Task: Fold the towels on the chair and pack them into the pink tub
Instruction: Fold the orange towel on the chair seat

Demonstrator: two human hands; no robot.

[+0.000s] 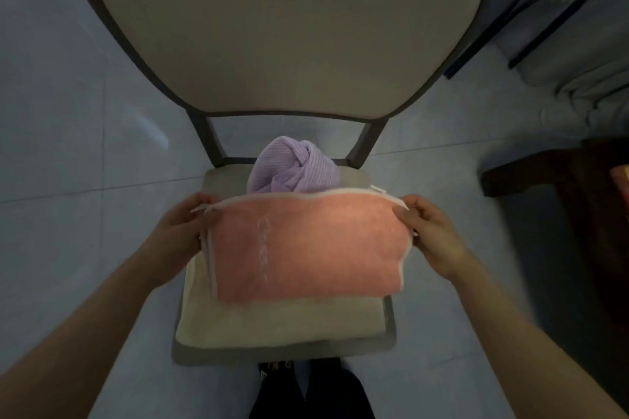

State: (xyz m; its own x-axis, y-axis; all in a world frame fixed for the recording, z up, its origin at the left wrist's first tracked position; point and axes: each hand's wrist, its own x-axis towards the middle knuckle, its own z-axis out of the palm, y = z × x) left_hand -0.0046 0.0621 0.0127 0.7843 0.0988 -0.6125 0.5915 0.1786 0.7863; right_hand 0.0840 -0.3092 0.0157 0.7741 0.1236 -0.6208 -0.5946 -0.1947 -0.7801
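Note:
A pink towel with a white border (306, 245) hangs folded over in front of me above the chair seat (388, 340). My left hand (180, 231) pinches its top left corner and my right hand (432, 235) pinches its top right corner. Under it a cream towel (282, 320) lies flat on the seat. A crumpled lilac towel (294, 165) sits at the back of the seat, against the gap below the backrest (282, 27). The pink tub is not in view.
The chair stands on a pale tiled floor (75, 133). Dark wooden furniture (558, 173) is at the right, with a pale sofa or cushion (578, 78) behind it. My feet (313, 391) are just below the seat's front edge.

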